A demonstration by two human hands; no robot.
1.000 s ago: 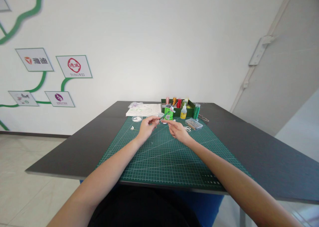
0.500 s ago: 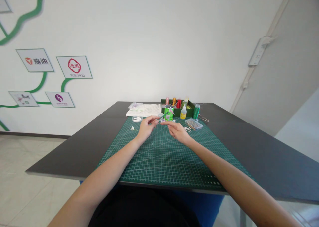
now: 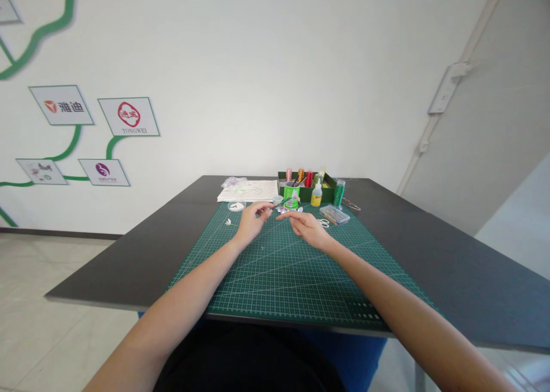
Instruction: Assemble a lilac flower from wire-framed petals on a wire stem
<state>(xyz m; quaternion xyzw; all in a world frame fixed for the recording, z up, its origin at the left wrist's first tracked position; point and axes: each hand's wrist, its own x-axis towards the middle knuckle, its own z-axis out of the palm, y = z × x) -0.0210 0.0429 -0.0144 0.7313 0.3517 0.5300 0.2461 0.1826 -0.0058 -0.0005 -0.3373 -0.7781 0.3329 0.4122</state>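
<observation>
My left hand (image 3: 253, 219), above the cutting mat, pinches a thin green stem (image 3: 281, 203) between thumb and fingertips. The stem slants up to the right, with a small pale pink flower (image 3: 295, 196) at its far end, in front of a green can (image 3: 291, 189). My right hand (image 3: 308, 227) is just to the right, apart from the left. Its index finger stretches toward the left fingertips while the other fingers bend underneath; I see nothing held in it. White-handled scissors (image 3: 323, 223) lie beside it, partly hidden.
A green cutting mat (image 3: 292, 283) covers the middle of the dark table (image 3: 172, 231). Behind are white sheets (image 3: 249, 191), a box (image 3: 329, 194) of thread spools, a glue bottle (image 3: 317, 195), a clear case (image 3: 334, 214) and a small round dish (image 3: 236, 206).
The pink flower on the stem has shifted slightly down and turned. My right index fingertip has dropped a little, and both hands stay in nearly the same place.
</observation>
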